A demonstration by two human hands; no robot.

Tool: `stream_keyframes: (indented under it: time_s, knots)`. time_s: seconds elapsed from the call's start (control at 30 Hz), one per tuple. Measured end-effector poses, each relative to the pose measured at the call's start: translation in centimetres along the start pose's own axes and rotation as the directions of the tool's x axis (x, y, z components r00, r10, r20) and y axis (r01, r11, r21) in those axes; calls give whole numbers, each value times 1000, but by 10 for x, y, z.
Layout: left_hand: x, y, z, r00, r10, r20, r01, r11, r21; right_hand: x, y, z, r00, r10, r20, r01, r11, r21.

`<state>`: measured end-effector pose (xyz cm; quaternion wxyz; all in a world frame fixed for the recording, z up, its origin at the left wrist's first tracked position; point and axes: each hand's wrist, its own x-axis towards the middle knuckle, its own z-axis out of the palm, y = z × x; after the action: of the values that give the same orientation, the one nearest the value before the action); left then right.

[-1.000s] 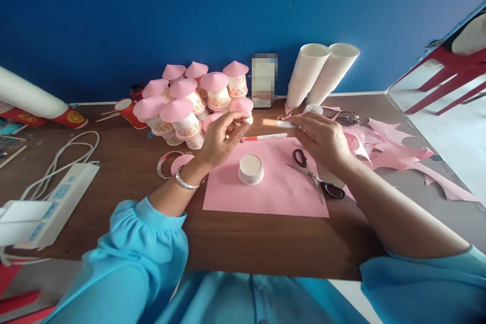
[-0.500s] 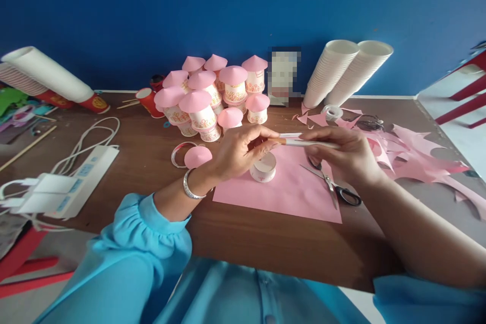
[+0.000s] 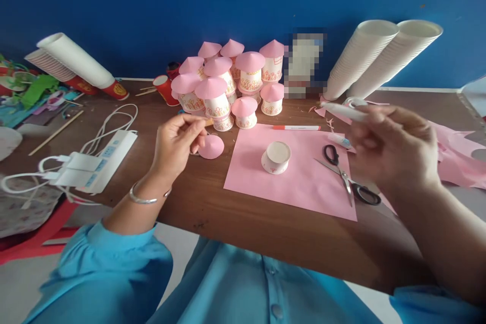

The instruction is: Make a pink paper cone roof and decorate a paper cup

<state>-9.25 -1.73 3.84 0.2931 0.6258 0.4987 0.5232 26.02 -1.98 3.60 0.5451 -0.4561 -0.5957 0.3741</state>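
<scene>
My left hand [image 3: 172,147] is raised over the table's left side, its fingertips pinched on a small orange-brown marker cap [image 3: 208,122], mostly hidden. At the right, my right hand [image 3: 398,149] grips a white marker [image 3: 343,111], slightly blurred and pointing left. Between the hands, a small white paper cup piece [image 3: 276,161] with pink drawing stands on a pink paper sheet [image 3: 296,192]. Black-handled scissors [image 3: 345,177] lie partly open on the sheet, below my right hand. A white marker with an orange-red end [image 3: 298,127] rests along the sheet's back edge.
Several paper-cup houses with pink cone roofs [image 3: 250,63] stand at the back. Tall white cup stacks [image 3: 360,58] lean on the blue wall. Pink scraps [image 3: 455,157] lie right. A power strip [image 3: 110,159] with cables sits left. A loose pink cone [image 3: 211,147] lies by my left hand.
My hands were together on the capped marker. They have moved apart, the cap in the left and the marker in the right. The view has shifted a little.
</scene>
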Motion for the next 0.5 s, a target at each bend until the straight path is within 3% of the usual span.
stream_keyframes:
  time_s: [0.03, 0.1, 0.2, 0.27, 0.4, 0.5]
  knots:
    - [0, -6, -4, 1000, -2, 20, 0, 995, 96, 3, 2, -3, 997, 39, -73, -35, 997, 67]
    - [-1, -19, -2, 983, 70, 167, -112, 960, 256, 7, 11, -1, 988, 105, -113, -88, 986, 145]
    - [1, -37, 14, 904, 191, 382, -352, 840, 412, 3, 30, 13, 989, 149, -24, -143, 974, 174]
    - [5, -47, 23, 859, 166, 484, -422, 765, 487, -3, 40, 20, 987, 150, 54, -158, 968, 194]
    - [10, -53, 22, 845, 145, 515, -464, 680, 569, -16, 45, 22, 983, 121, 141, -136, 986, 99]
    - [4, -43, 17, 866, 221, 448, -464, 688, 557, -20, 43, 23, 992, 79, 100, -83, 996, 29]
